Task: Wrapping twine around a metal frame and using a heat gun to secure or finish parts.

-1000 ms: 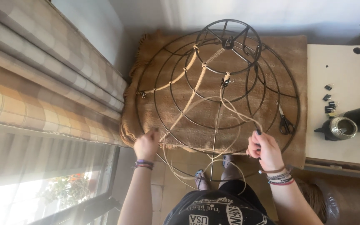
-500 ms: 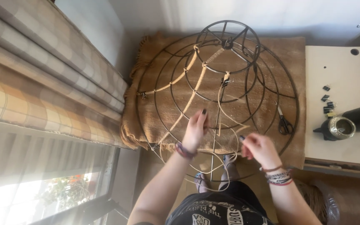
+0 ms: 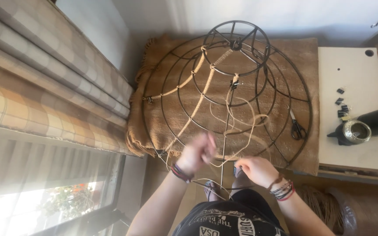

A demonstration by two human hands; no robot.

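Observation:
A large dark wire lampshade frame (image 3: 228, 94) lies on a brown burlap cloth (image 3: 300, 57). Some of its ribs are wrapped in beige twine (image 3: 197, 102). A loose length of twine (image 3: 246, 126) loops down from a clip near the frame's top ring. My left hand (image 3: 197, 153), blurred, is at the frame's near rim with its fingers closed around the twine. My right hand (image 3: 254, 169) pinches the same twine just right of it, by a vertical rib.
Scissors (image 3: 297, 127) lie on the cloth inside the frame's right side. A white table (image 3: 359, 109) at the right holds small black clips (image 3: 341, 102), a metal cup (image 3: 355, 131) and a black object. A checked sofa (image 3: 44, 83) runs along the left.
My left hand went from the frame's lower left rim up into the frame, then back down to the near rim beside my right hand. The loose twine loop has shifted.

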